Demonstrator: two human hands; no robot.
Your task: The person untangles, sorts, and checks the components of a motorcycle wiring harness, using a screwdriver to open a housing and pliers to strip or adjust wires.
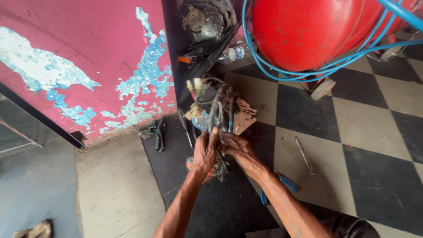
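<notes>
**Two hands deep in a tangled wiring bundle, with the work far from finished**

Both hands met over a wiring harness held up above the checkered floor, just in front of the peeling pink wall. The left hand wrapped its fingers around the lower stems of the dark cables, closed on them. The right hand pressed in from the other side, its fingers curled tight on the same strands, touching the left hand.

Judged by how things lay, the job looked only partly done. The harness remained a knot of black and blue wires with pale connectors sticking out at the top, none visibly sorted or separated. A small red-and-dark part sat beneath the hands, mostly hidden, so its condition could not be told.

Tools lay untouched near the work: blue-handled pliers partly under the right forearm, and a slim metal tool well apart on a pale tile. A red tank with a looped blue hose stood beyond, beside a plastic bottle and a dark machine part.
</notes>
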